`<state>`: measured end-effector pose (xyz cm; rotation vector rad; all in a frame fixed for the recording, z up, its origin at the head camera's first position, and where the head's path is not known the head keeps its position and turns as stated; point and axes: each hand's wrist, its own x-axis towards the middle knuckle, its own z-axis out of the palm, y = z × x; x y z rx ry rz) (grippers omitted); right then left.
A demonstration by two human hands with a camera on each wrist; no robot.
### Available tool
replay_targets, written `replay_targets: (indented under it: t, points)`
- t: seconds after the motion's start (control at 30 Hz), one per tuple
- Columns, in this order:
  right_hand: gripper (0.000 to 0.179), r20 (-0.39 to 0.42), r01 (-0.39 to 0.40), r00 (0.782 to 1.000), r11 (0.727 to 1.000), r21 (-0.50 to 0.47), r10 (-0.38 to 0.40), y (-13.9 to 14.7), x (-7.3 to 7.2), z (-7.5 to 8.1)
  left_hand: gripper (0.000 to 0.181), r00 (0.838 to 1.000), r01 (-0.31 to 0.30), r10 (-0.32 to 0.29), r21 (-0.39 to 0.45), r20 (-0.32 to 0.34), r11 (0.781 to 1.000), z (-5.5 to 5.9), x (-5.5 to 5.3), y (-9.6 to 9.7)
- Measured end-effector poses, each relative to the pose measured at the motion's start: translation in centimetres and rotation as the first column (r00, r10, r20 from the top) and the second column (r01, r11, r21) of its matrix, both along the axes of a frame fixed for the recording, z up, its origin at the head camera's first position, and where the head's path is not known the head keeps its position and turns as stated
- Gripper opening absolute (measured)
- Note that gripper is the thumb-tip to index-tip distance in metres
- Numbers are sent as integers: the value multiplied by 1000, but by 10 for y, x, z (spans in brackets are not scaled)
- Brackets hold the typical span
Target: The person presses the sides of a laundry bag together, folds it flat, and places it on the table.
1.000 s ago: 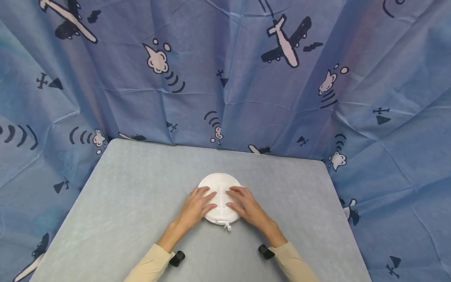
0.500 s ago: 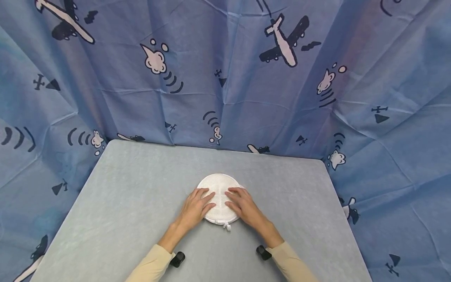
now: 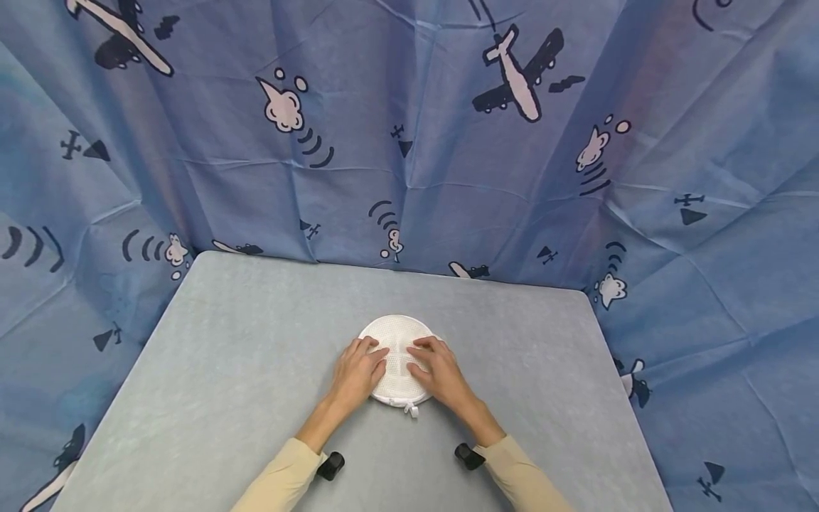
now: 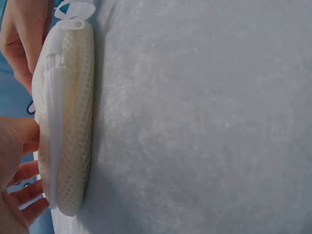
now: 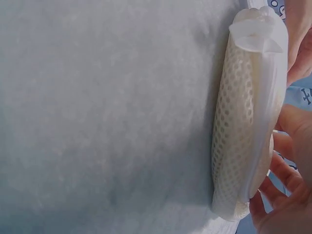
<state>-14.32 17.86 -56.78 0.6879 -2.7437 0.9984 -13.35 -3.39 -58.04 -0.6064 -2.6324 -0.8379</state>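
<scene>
A round white mesh laundry bag (image 3: 398, 384) lies flat on the table, with a zipper along its side and a small white tab (image 3: 411, 410) at the near edge. My left hand (image 3: 354, 371) rests on the bag's left half, fingers spread and slightly bent. On the right half lies my right hand (image 3: 446, 375) in much the same pose, thumb toward the middle. In the left wrist view, the bag's zipper (image 4: 54, 126) shows along its puffy side, with fingertips at the top face. The right wrist view shows fingers touching the upper edge of the bag (image 5: 234, 126).
The grey table (image 3: 243, 341) extends all around the bag. A blue curtain (image 3: 358, 99) printed with airplanes hangs behind the table and along both sides. Each sleeve has a black wrist camera (image 3: 331, 466) at its cuff.
Both hands have stayed on the bag, their fingers bending slightly more and the wrists shifting a little inward. The bag has hardly moved.
</scene>
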Motion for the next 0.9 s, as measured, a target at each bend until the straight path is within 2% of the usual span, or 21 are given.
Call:
replay_targets:
  t: [0.27, 0.5, 0.7, 0.9]
  points:
    - [30, -2, 16, 1000, 1000, -20, -16, 1, 0, -4, 20, 995, -6, -5, -105, -96, 994, -6, -2, -1]
    - [29, -16, 12, 1000, 1000, -17, -12, 0, -2, -6, 19, 1000, 7, -7, -14, -28, 1000, -5, -2, -3]
    - [30, -9, 2, 1000, 1000, -30, -3, 0, -2, -5, 20, 1000, 6, -6, -16, -28, 1000, -3, -1, -4]
    - [31, -20, -41, 999, 999, -14, 41, 6, -1, -2, 23, 999, 52, -52, 23, -11, 998, -2, 0, -6]
